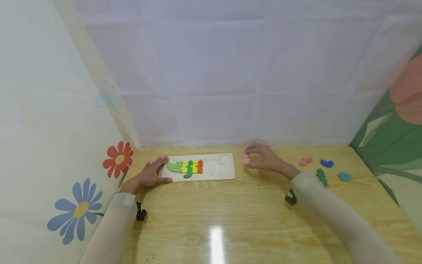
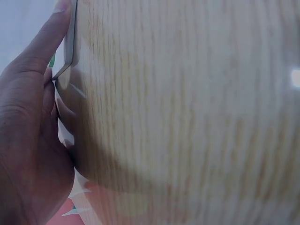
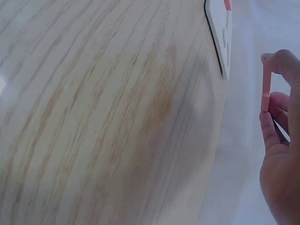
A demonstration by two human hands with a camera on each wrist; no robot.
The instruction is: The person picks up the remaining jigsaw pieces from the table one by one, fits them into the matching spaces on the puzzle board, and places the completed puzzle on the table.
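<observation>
Light wood-grain table (image 1: 197, 209) is carrying everything, glare patch showing near its front. White puzzle board (image 1: 219, 173) is lying flat toward the back, left of centre. Loose pieces are lying apart on the right: pink (image 1: 306, 161) and blue (image 1: 327, 163) behind, green (image 1: 322, 178) and teal (image 1: 344, 176) nearer.

The bare left hand (image 1: 153, 173) lies near the far left corner of the pale wood-grain counter (image 1: 211, 209), thumb spread away from its fingers. The bare right hand (image 1: 263, 158) hovers near the far edge, thumb and fingertips pinching. Both forearms, in light beige long sleeves (image 1: 343, 220), angle inward and forward.
</observation>
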